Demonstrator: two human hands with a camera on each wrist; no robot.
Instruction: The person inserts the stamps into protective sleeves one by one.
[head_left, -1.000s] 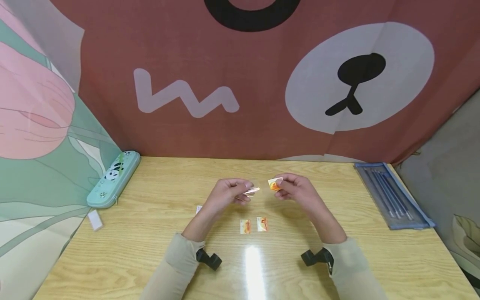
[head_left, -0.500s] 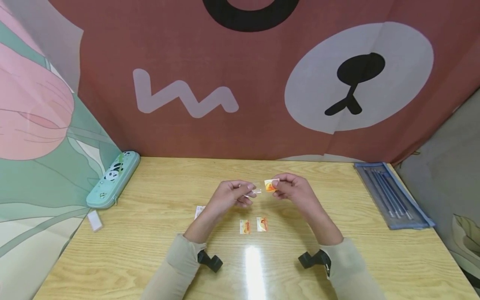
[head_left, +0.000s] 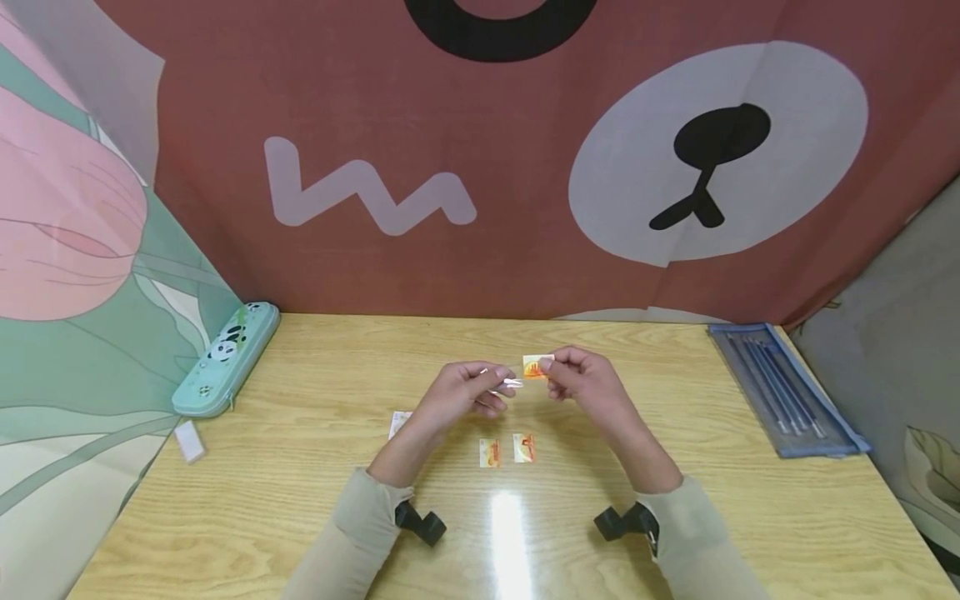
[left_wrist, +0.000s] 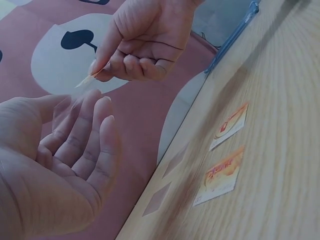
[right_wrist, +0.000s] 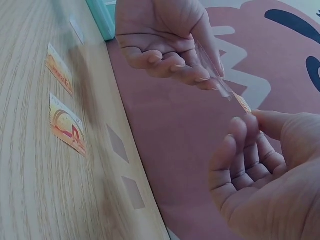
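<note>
Between the thumb and fingers of my left hand point(head_left: 468, 387) is a small clear plastic sleeve point(right_wrist: 212, 70), glinting in the head view. My right hand point(head_left: 588, 379) pinches an orange and yellow postage stamp point(head_left: 534, 367) by its right side. In the right wrist view the stamp's far end meets the sleeve's edge; whether it is inside I cannot tell. Below the hands, two similar stamps lie flat on the table: one on the left point(head_left: 490, 453), one on the right point(head_left: 524, 448). A white printed piece point(head_left: 399, 422) is partly hidden by my left wrist.
A mint panda pencil case point(head_left: 228, 358) lies at the table's left edge, a small white block point(head_left: 190, 441) beside it. A blue-edged mesh pouch with several rods point(head_left: 787, 392) lies on the right. Two faint rectangles point(left_wrist: 175, 161) show on the table in the wrist views.
My right hand has moved left with the stamp, bringing it close to the sleeve. The left hand has shifted slightly right, uncovering more of the white piece.
</note>
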